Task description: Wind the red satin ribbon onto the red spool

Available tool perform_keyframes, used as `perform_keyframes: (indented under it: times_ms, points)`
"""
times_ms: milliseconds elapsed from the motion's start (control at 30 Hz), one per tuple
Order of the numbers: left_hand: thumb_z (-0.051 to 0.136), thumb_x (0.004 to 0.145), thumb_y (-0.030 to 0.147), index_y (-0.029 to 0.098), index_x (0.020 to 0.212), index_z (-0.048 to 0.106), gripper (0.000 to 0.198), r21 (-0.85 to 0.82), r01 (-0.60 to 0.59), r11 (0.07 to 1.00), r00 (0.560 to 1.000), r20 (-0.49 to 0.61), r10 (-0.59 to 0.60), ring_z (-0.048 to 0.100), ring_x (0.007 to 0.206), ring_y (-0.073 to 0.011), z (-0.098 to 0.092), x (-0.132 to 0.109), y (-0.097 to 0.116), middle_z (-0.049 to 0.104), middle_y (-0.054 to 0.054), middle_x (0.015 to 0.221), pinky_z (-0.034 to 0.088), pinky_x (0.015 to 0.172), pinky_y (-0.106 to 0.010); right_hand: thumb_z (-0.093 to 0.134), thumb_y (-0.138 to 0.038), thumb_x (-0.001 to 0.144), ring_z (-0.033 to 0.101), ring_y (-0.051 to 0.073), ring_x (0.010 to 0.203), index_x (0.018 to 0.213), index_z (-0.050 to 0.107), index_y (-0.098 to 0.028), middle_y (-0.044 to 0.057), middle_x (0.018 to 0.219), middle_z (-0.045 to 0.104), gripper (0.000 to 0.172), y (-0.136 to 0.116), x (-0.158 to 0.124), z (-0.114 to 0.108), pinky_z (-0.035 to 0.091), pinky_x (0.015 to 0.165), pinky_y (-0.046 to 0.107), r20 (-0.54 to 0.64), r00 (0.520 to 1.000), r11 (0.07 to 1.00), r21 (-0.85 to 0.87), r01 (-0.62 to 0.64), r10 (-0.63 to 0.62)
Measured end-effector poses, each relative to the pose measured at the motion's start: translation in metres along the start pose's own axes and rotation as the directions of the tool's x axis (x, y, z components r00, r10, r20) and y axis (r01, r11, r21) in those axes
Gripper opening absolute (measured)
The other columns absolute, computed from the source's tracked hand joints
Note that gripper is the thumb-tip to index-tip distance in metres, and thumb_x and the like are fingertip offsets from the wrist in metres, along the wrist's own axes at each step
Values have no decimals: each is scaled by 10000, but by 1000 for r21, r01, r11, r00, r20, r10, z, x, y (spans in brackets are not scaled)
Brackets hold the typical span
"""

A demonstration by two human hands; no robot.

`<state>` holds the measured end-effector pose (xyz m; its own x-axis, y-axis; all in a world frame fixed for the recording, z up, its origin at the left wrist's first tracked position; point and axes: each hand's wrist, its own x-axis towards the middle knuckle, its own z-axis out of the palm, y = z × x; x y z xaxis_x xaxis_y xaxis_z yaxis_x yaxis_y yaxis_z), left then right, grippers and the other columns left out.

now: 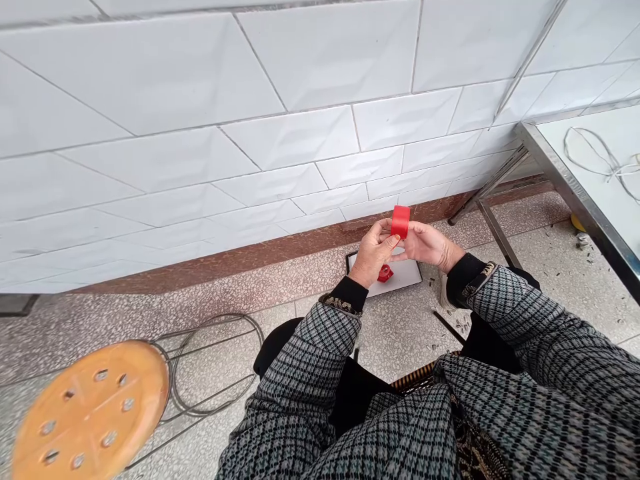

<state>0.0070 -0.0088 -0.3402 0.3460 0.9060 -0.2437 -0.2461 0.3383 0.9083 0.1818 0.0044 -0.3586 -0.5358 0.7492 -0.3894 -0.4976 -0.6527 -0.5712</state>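
A wide, glossy red band (401, 222), looped like a ribbon, is held up between my hands. My left hand (373, 255) pinches its lower edge, thumb on the front. My right hand (426, 245) has its fingers against the band's right side, palm partly turned up; some fingertips are hidden behind the band. Below them, a shallow white tray or box lid (407, 275) with a dark rim lies on the floor. A small folded red piece (385, 273) shows over it, partly covered by my left hand.
An orange round stool (93, 413) with a metal frame (215, 363) lies tipped on the left. White tiled wall (300, 140) rises ahead. A metal-edged table (590, 180) with a white cord (607, 160) stands right. Small dark scraps (570, 273) litter the speckled floor.
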Motion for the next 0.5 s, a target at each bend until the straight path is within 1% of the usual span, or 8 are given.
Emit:
perform_keyframes:
  times_ms: [67,100,167,200,267,367,433,500]
  points:
    - [924,745,499,210,1202,602,629,-40,53,998,998,46,-51,274,406,-30,-3,-2,3,480,133,583,207,432,-197,766,-277,861,712,257,1070,1143,710,-247,64,1133,790,289,-6,-1,-2,624,1004,545,-23,997,992,-102,68,-71]
    - [925,742,519,213,1196,596,638,-51,81,995,994,75,-78,231,396,-28,-5,-3,5,436,146,561,169,428,-202,796,-260,839,706,242,1076,1197,712,-264,53,1179,784,368,-10,-2,-4,617,1020,515,-29,992,978,-175,114,-121]
    - [927,736,541,216,1173,595,638,-52,139,989,983,129,-131,201,392,-29,-9,-4,9,378,159,542,135,433,-205,848,-210,781,692,219,1097,1297,711,-298,33,1273,764,541,-19,-5,-6,593,1055,456,-13,975,911,-358,204,-224]
    - [930,733,539,216,1162,598,632,-45,166,985,976,148,-157,202,392,-29,-11,-5,11,367,159,544,129,437,-205,863,-184,751,684,216,1111,1315,719,-306,28,1305,753,594,-24,-6,-7,581,1068,436,6,963,857,-455,243,-270]
    - [938,724,522,215,1145,604,619,-30,207,978,967,161,-199,209,393,-27,-13,-6,13,373,154,555,120,442,-205,866,-144,715,670,225,1137,1269,761,-297,28,1307,744,584,-30,-9,-8,561,1085,416,46,937,719,-628,297,-347]
    - [946,707,502,212,1118,611,604,-18,239,971,961,147,-234,212,393,-26,-12,-7,14,381,151,561,112,443,-207,830,-121,715,674,240,1074,1140,805,-252,36,1160,765,446,-33,-10,-7,559,1061,418,65,903,551,-773,315,-425]
    - [937,713,499,211,1110,617,585,-13,221,975,971,97,-219,211,395,-27,-8,-7,13,379,150,557,112,441,-208,801,-96,690,678,243,1003,1096,805,-229,27,1039,772,427,-34,-9,-9,563,1032,417,32,884,500,-815,293,-466]
    - [920,731,508,207,1065,626,538,4,164,986,986,-16,-164,210,401,-26,-5,-6,13,382,142,557,108,436,-211,774,-76,654,679,254,988,1080,797,-216,15,952,763,450,-35,-7,-13,563,1010,406,-39,867,500,-830,249,-497]
